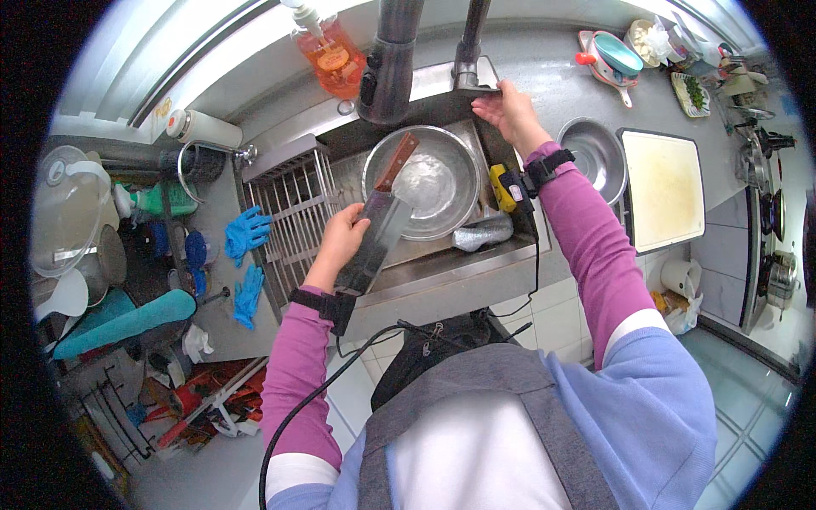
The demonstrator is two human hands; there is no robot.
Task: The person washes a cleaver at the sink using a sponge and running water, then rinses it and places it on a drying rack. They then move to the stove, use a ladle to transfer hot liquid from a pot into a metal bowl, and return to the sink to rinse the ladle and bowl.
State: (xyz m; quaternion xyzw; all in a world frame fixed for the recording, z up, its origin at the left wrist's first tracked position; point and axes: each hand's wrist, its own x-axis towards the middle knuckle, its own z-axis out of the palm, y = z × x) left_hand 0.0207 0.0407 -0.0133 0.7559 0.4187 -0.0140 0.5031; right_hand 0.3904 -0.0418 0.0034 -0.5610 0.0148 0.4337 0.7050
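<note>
My left hand (344, 239) grips a cleaver (376, 236) by its broad blade, at the front left of the sink. The cleaver's brown wooden handle points away from me, over a round metal bowl (440, 185) with water in it. At the back right, my right hand (507, 115) is at the faucet lever (479, 88), its digits above and below the lever's end. Above the bowl's far rim hangs the dark faucet spout (386, 83). Whether water runs from it cannot be made out.
A metal rack (296, 217) spans the sink's left side, with blue gloves (247, 233) beside it. A yellow-and-black tool (503, 188) and a silvery wrapped object (482, 232) sit right of the bowl. Further right are another metal bowl (590, 156) and a cutting board (664, 191).
</note>
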